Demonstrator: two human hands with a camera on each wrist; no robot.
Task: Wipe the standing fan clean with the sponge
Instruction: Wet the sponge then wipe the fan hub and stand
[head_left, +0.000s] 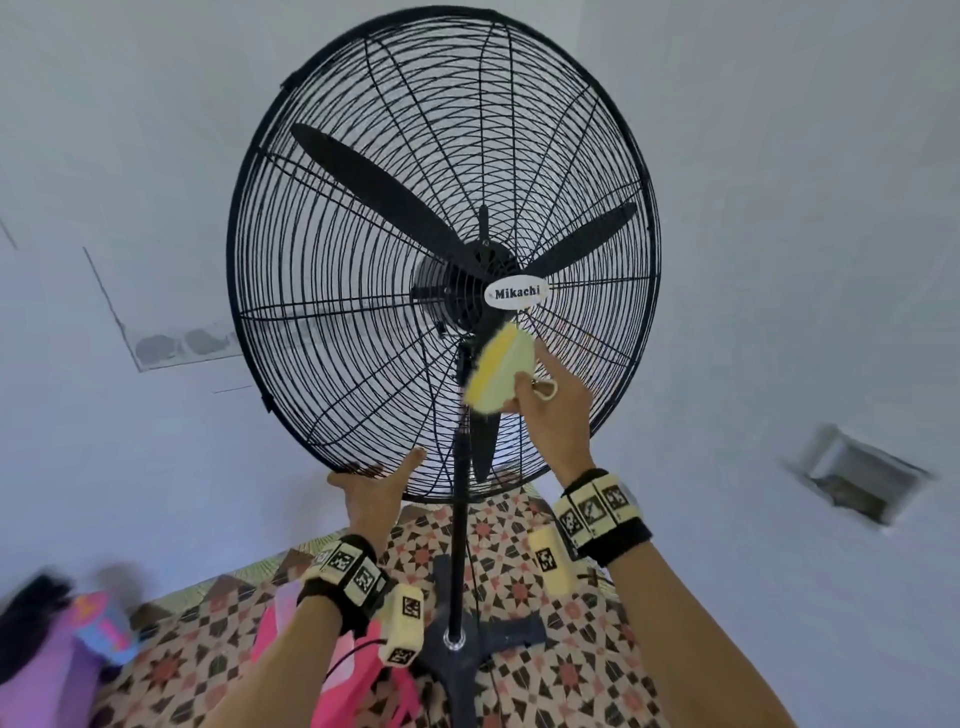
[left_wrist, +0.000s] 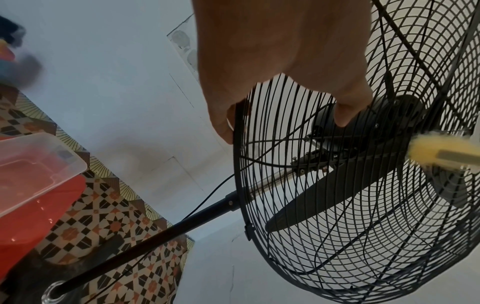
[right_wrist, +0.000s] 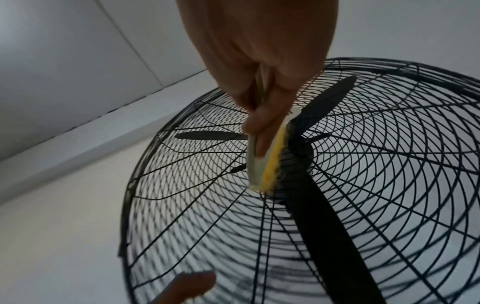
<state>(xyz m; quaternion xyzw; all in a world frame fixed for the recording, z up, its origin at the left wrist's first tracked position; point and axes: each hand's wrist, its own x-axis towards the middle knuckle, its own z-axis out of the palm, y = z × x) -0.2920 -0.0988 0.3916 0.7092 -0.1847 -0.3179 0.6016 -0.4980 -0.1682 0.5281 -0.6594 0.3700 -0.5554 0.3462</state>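
Black standing fan (head_left: 441, 249) at frame centre, right hand (head_left: 550, 400) gripping yellow sponge (head_left: 498, 376) against the grille below the hub — left hand (head_left: 371, 491) clasping the cage's lower rim.

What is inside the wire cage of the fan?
Inside the wire cage: three black blades and the motor hub. The sponge and the Mikachi badge partly cover the hub.

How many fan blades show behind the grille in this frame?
3. One blade points up-left, one points right, and one hangs down behind the pole, its upper part hidden by the sponge in the right hand.
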